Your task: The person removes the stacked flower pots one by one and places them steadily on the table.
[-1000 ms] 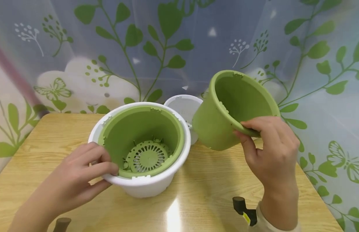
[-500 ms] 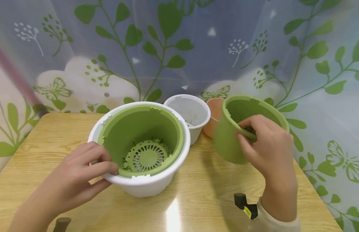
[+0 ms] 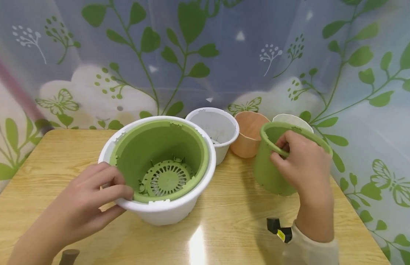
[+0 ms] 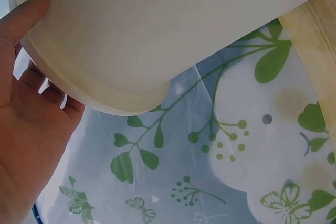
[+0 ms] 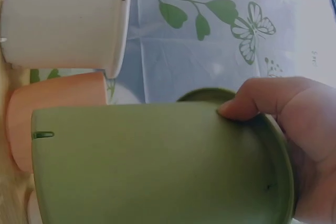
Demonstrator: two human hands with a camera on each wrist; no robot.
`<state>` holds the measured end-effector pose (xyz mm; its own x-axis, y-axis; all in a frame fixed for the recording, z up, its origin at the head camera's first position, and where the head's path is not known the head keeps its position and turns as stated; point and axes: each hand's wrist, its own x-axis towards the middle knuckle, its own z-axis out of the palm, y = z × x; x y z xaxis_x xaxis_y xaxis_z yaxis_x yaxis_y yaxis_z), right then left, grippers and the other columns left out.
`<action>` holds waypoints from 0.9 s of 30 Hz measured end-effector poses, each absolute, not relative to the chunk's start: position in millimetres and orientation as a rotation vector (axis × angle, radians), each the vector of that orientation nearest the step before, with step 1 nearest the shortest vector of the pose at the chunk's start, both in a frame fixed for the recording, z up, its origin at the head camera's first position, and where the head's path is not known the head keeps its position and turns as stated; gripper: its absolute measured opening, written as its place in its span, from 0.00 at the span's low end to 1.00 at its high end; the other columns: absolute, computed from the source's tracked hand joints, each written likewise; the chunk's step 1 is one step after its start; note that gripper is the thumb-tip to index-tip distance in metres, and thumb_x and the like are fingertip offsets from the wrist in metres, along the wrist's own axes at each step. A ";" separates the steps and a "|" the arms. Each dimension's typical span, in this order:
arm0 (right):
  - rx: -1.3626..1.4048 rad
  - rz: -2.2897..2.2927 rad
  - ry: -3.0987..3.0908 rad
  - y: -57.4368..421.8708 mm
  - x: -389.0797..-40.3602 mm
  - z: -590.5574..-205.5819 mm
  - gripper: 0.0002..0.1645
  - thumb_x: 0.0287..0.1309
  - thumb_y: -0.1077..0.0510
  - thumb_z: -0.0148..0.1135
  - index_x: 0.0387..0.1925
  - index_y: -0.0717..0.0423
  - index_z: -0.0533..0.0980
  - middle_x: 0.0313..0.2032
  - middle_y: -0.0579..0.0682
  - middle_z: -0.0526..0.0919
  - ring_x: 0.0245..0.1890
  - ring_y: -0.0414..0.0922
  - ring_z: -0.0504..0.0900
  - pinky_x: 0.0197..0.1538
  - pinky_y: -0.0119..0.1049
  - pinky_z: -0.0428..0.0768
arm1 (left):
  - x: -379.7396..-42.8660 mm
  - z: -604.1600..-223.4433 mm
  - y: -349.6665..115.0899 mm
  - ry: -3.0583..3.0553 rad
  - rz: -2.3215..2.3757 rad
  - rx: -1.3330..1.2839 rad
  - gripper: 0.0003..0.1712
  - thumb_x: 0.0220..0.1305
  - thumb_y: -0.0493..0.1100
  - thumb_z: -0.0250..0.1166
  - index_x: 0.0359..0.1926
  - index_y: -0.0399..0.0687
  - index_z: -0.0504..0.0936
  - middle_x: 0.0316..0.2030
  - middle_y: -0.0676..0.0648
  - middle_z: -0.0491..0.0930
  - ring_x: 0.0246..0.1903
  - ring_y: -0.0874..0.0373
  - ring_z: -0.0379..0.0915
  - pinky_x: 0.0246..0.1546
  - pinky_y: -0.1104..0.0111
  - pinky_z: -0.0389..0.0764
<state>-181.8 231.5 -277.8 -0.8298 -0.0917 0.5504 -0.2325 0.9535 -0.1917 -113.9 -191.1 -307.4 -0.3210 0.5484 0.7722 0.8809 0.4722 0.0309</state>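
Note:
A large white flowerpot stands on the table with a green flowerpot nested inside it; slots show in the green floor. My left hand grips the near left of the white rim, thumb outside, as the left wrist view also shows for the hand. On the right, a second green flowerpot is held nearly upright by my right hand, which pinches its near rim. In the right wrist view the thumb lies on the outer wall of that green pot. Whether its base touches the table, I cannot tell.
Behind them stand a smaller white pot, an orange pot and a pale pot, partly hidden by the held green one. A leaf-patterned curtain borders the wooden table at the back and right.
My right hand has brought the second green pot down and right and turned it more upright, uncovering the orange pot and the smaller white one. My left hand stays on the white rim.

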 end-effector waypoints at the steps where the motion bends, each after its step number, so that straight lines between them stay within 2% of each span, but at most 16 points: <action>1: 0.204 0.348 -2.572 231.1 -182.5 -278.4 0.05 0.46 0.56 0.64 0.29 0.46 0.77 0.24 0.45 0.79 0.21 0.46 0.74 0.21 0.42 0.65 | -113.6 -307.7 -191.2 -2.010 -0.597 -1.181 0.19 0.74 0.56 0.55 0.31 0.53 0.84 0.32 0.56 0.75 0.36 0.59 0.67 0.42 0.69 0.65; 16: 0.022 0.417 -2.711 229.9 -200.6 -291.9 0.05 0.52 0.55 0.66 0.33 0.47 0.79 0.31 0.49 0.84 0.30 0.53 0.81 0.28 0.53 0.71 | -116.0 -305.9 -189.3 -1.969 -0.610 -1.186 0.19 0.75 0.54 0.55 0.30 0.52 0.84 0.31 0.55 0.75 0.35 0.58 0.67 0.40 0.68 0.65; 27: -0.014 0.398 -2.889 235.6 -207.3 -298.6 0.10 0.53 0.52 0.66 0.36 0.48 0.76 0.34 0.51 0.83 0.34 0.55 0.80 0.28 0.51 0.71 | -115.7 -306.5 -189.8 -1.981 -0.606 -1.193 0.19 0.75 0.54 0.55 0.30 0.53 0.84 0.31 0.55 0.75 0.35 0.59 0.66 0.39 0.69 0.65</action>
